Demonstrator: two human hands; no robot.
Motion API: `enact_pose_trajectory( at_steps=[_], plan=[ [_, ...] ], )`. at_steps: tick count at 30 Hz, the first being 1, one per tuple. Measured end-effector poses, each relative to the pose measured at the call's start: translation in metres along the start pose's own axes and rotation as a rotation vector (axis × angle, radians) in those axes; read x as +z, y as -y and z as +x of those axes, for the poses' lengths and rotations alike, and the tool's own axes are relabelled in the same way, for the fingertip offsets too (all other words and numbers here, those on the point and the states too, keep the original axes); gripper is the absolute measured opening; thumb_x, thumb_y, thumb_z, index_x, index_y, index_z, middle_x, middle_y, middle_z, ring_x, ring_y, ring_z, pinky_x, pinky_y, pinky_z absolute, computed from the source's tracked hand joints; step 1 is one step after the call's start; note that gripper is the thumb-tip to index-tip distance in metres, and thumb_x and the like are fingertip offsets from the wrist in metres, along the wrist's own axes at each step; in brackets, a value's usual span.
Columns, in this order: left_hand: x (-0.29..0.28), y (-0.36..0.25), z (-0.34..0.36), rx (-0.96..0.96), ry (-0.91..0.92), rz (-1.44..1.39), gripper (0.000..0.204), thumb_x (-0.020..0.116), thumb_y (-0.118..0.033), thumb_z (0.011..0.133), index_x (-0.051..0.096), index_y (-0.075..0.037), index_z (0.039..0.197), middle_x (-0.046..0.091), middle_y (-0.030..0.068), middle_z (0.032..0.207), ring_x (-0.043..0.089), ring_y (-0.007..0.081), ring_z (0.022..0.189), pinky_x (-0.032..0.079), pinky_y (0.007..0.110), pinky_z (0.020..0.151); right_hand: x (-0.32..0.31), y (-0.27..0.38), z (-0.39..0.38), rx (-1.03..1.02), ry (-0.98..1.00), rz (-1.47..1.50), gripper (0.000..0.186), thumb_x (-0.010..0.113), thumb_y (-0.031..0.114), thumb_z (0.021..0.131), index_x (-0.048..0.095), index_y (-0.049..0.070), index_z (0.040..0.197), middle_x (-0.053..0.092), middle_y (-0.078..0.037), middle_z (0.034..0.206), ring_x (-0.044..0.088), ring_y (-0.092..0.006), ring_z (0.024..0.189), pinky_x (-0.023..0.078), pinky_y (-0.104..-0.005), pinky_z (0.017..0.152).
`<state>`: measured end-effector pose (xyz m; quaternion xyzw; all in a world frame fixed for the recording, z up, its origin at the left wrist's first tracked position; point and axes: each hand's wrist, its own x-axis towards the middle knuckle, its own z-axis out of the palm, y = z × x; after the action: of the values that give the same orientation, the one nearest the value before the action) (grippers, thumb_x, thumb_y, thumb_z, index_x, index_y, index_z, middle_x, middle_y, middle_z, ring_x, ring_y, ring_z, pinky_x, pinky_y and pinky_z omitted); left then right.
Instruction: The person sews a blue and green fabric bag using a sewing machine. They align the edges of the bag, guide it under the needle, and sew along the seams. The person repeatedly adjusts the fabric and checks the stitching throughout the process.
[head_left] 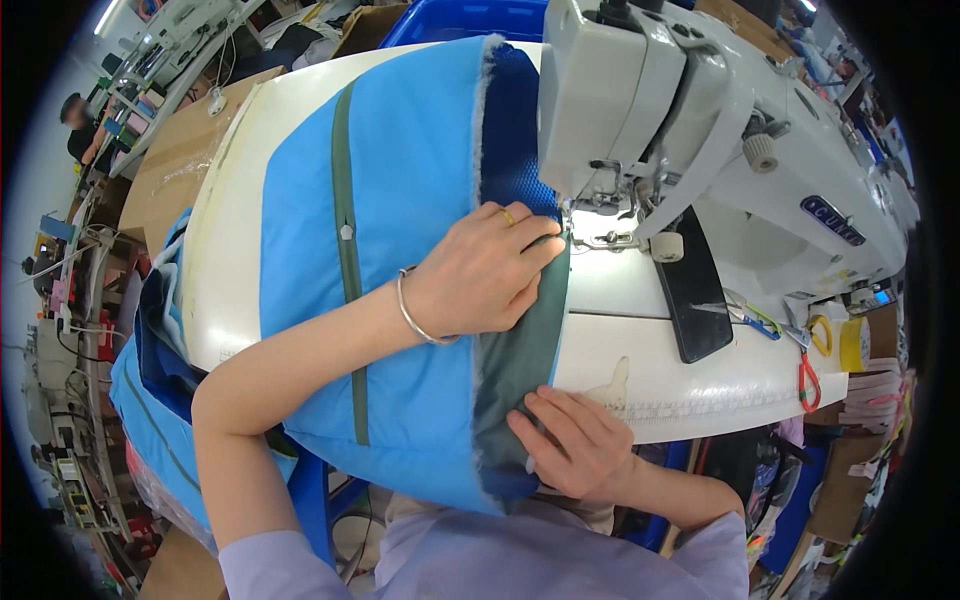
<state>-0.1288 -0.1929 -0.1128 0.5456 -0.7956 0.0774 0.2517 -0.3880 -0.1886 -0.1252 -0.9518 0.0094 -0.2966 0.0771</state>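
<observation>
White and smooth, the bench is carrying a sewing machine, and everything is being placed from that machine. Nearest the person, well below the machine's needle, the right hand is lying on the lower end of the dark green strip, its fingers pressed together and flat, pinning the edge rather than pinching it. Further up, the left hand is resting on the blue jacket, its fingers pressed together, tips touching the cloth just left of the needle; this hand is the nearer one to the needle. The strip's long axis is running from the right hand straight up towards the needle, along the seam. The jacket is looking padded and slightly glossy, with a thin green stripe and a darker blue mesh lining curling up beside the machine head. Right of the machine's base, scissors and a yellow tape roll are lying.
</observation>
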Motion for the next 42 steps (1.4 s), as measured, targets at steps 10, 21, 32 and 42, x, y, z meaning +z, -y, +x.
enact_pose_trajectory(
  at_steps=[10,21,32,42],
  plan=[
    [-0.053,0.003,-0.008,-0.043,-0.048,-0.252,0.025,0.067,0.000,0.086,0.075,-0.001,0.110,0.072,0.0140,0.122,0.069,0.0339,0.105,0.056,0.040,0.090,0.005,-0.007,0.008,0.091,-0.052,0.014,0.029,0.068,0.008,0.081,0.074,0.000,0.108,0.068,-0.019,0.114,0.068,-0.0323,0.110,0.058,-0.0418,0.092],
    [-0.126,-0.085,-0.269,-1.232,-0.726,-0.262,0.022,0.057,-0.011,0.100,0.072,0.006,0.097,0.070,0.0055,0.087,0.065,0.0132,0.075,0.052,0.026,0.073,-0.003,0.008,0.000,0.200,-0.235,0.312,0.042,0.065,-0.006,0.069,0.073,0.003,0.110,0.070,-0.016,0.111,0.068,-0.0342,0.101,0.056,-0.0433,0.085],
    [-0.036,-0.094,-0.311,-1.234,-0.429,-1.066,0.063,0.066,-0.035,0.102,0.050,0.006,0.146,0.059,0.0116,0.143,0.057,0.0204,0.129,0.045,0.036,0.110,0.028,0.081,-0.073,0.680,-0.314,0.446,0.028,0.080,0.020,0.084,0.074,0.000,0.102,0.073,-0.013,0.097,0.068,-0.0330,0.085,0.056,-0.0436,0.076],
    [-0.123,-0.076,-0.302,-1.224,-0.222,-1.115,0.048,0.058,-0.027,0.106,0.054,0.004,0.143,0.064,0.0145,0.137,0.062,0.0250,0.125,0.052,0.040,0.105,-0.013,0.150,-0.061,0.062,-0.009,0.676,0.028,0.075,0.033,0.089,0.072,0.007,0.082,0.068,-0.003,0.079,0.063,-0.0215,0.073,0.056,-0.0392,0.058]
  ],
)
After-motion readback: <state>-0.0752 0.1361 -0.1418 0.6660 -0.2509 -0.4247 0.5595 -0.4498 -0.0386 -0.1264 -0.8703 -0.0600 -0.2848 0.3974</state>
